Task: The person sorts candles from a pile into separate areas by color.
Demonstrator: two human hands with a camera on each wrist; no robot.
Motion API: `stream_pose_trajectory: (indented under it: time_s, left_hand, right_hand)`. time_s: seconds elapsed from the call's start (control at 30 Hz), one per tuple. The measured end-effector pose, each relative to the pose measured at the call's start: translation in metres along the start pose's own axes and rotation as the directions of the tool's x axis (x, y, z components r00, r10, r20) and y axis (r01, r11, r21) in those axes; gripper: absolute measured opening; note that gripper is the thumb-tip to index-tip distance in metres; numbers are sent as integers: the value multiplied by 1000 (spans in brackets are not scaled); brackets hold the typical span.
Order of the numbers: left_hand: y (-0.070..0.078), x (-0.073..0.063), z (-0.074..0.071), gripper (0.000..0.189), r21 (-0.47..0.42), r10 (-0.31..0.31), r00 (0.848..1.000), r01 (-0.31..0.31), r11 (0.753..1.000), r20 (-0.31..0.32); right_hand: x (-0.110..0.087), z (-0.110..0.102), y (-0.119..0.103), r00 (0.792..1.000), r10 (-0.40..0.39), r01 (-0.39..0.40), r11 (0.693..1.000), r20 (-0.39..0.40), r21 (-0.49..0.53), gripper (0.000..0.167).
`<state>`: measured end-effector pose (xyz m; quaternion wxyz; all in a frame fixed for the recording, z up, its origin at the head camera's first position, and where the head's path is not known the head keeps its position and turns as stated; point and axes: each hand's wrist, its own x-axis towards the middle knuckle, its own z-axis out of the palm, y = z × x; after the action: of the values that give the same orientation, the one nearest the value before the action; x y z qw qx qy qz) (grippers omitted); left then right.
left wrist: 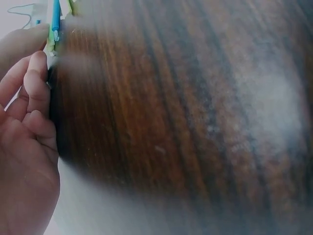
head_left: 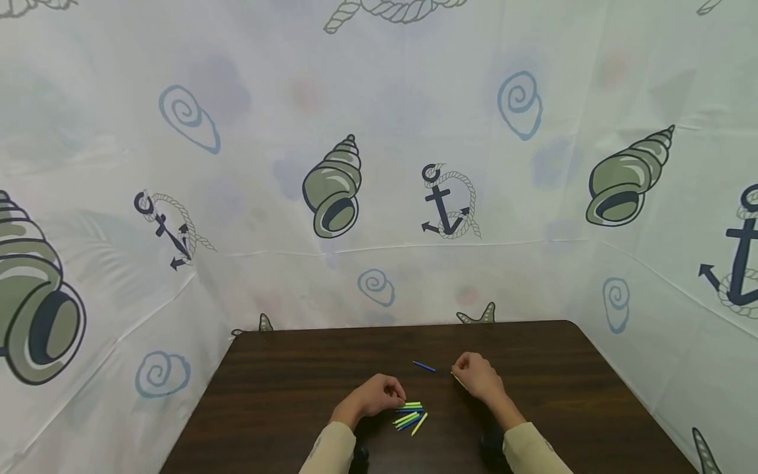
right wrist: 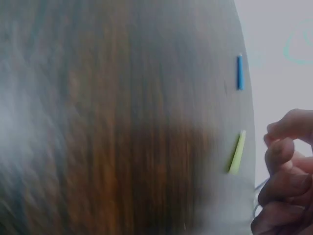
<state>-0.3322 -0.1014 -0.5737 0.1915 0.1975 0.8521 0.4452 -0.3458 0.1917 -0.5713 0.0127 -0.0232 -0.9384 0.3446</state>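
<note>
On the dark wooden table (head_left: 284,382), my left hand (head_left: 374,395) is bent at the left end of a small pile of thin yellow-green and blue sticks (head_left: 408,420), like slim candles. In the left wrist view its fingertips are right beside a green stick, with a blue stick (left wrist: 55,17) close by. My right hand (head_left: 481,378), fingers loosely curled, is over a lone yellow-green stick (right wrist: 237,152). The right wrist view shows that stick lying apart from the fingers. A single blue stick (head_left: 424,366) lies to the left of my right hand.
The table's far edge meets a white curtain (head_left: 403,283) printed with shells, anchors and ropes, which also hangs along both sides. Cream sleeves (head_left: 334,447) cover both forearms. Dark bands sit under the wrists.
</note>
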Motion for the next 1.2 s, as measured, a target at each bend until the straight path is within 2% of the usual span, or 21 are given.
stream_pose_trajectory:
  time_s: [0.13,0.23,0.3,0.4,0.47,0.53,0.67,0.77,0.87,1.0,1.03,1.1,1.2]
  left_hand:
    - [-2,2,0,6,17,6,1000,-6,1000,-1]
    - [-4,4,0,7,36,22,1000,-23,999,3]
    - [-6,5,-1,9,59,42,999,-42,997,10]
    - [-5,4,-3,10,61,52,999,-53,997,15]
    - [-2,4,-2,10,65,41,999,-42,997,9]
    - [0,3,0,9,63,22,1000,-22,998,-4]
    - [1,3,0,7,76,17,1000,-17,997,-5]
    - [-12,11,-3,9,94,29,999,-31,995,28]
    - [-42,29,-2,10,92,62,997,-66,994,47]
    - [-77,51,4,8,16,73,996,-74,997,49]
    - [-78,52,3,8,-11,66,996,-65,998,53]
    - [-81,53,5,8,-8,76,996,-75,997,46]
    - [-63,40,2,9,48,84,995,-86,995,50]
  right_hand:
    - [-1,8,-7,995,-101,99,993,27,69,12]
    - [-3,15,-13,973,-209,197,973,94,121,11]
    - [-4,20,-17,946,-278,254,955,169,152,11]
    - [-8,26,-23,883,-372,326,925,286,195,9]
    - [-10,31,-25,847,-398,341,916,352,213,9]
    - [-12,36,-27,822,-420,358,906,384,225,8]
    - [-12,43,-30,809,-434,376,900,397,219,8]
    - [-13,44,-33,807,-436,374,900,399,226,8]
    - [-14,43,-34,804,-431,365,902,409,232,9]
    - [-13,44,-34,802,-420,351,907,425,233,9]
    - [-13,44,-34,801,-419,350,907,428,234,9]
    - [-11,44,-33,797,-426,353,904,428,242,9]
    - [-9,43,-33,780,-449,371,893,436,255,10]
